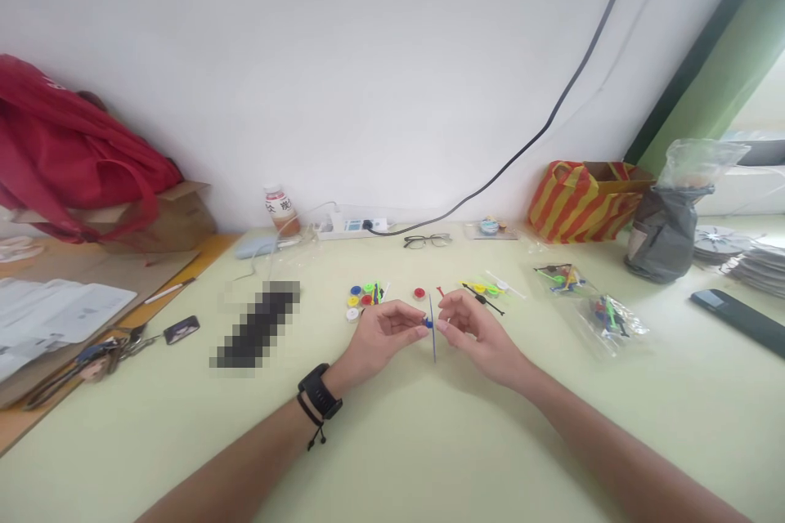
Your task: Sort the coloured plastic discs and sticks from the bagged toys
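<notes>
Above the table [380,458], the left hand [383,335] pinches a blue plastic piece [428,324], seemingly to keep its thin strip [434,349] upright, while the right hand [479,337] curls close beside it, its grip unclear.

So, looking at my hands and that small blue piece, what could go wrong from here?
The small blue piece might slip, since your left hand pinches it only at the fingertips. Your right hand, close beside it, could bump it loose. And the red disc lies just beyond your hands, so a stray knuckle might knock it away.
</notes>
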The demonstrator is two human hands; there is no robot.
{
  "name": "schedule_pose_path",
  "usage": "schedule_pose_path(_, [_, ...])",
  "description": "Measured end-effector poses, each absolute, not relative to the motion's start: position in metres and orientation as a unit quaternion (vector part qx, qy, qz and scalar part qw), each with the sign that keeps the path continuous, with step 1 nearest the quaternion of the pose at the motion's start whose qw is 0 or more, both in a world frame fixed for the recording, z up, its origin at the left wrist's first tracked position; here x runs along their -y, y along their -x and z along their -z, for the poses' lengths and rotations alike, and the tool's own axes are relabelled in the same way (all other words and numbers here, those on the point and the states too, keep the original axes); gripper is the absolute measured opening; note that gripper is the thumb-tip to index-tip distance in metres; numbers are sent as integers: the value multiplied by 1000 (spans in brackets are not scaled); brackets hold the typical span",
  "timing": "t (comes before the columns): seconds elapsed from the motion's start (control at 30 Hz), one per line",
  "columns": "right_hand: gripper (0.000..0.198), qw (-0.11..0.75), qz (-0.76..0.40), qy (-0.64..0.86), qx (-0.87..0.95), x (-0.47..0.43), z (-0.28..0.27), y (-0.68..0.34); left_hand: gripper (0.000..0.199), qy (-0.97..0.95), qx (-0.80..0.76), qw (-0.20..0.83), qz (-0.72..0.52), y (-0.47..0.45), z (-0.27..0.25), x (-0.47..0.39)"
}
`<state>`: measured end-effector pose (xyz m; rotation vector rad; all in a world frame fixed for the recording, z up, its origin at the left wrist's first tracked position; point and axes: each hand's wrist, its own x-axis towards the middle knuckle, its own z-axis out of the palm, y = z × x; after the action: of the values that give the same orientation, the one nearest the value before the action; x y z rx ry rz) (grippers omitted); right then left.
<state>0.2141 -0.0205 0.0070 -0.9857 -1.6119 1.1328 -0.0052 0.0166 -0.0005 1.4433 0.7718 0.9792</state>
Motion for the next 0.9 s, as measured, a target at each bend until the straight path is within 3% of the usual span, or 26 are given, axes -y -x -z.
schedule_pose_path(0.37, [21,405,-448,410,684,21,-3,-209,27,-640,-304,580,-402,3,3,-13])
schedule_pose_path(0.5, [18,380,-412,417,716,19,-15,-218,41,-727,-324,465,-388,3,-1,-8])
schedule_pose_path(0.67, [7,275,-207,555,757,9,-30,-258,61,-848,-363,252,-291,6,1,-11])
schedule_pose_path(0.8, [16,138,-113,623,762,10,-31,-276,74,-877,-375,203,-221,7,8,-15])
schedule_pose_path(0.9, [19,116,-119,613,773,15,-28,-274,74,-887,-375,183,-199,6,9,-15])
